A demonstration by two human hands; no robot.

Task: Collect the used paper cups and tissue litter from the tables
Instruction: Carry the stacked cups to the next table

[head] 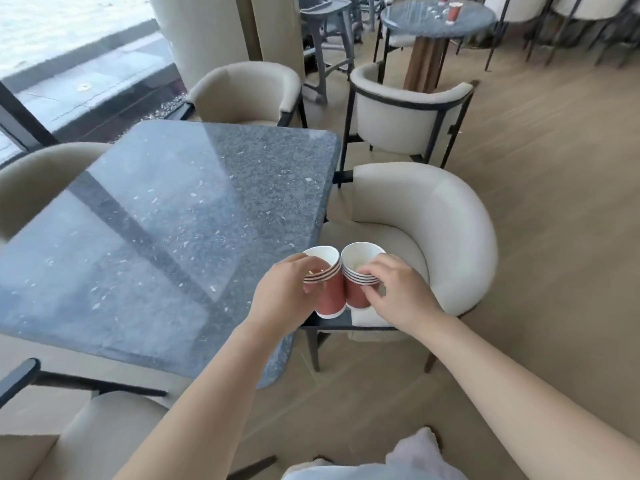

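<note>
Head view: the left hand (284, 292) is wrapped around a stack of red paper cups (330, 297), and the right hand (398, 292) is curled on a second stack (356, 296), fingertips at its rims. The two stacks touch side by side, held just off the speckled table (173, 237)'s right edge, near its front corner and above the cream chair (450, 237). Far back, another red cup (453, 12) stands on the round table (415, 20), toward its right edge.

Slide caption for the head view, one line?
Left hand holds left cup stack, right hand holds right cup stack, beside the table.
</note>
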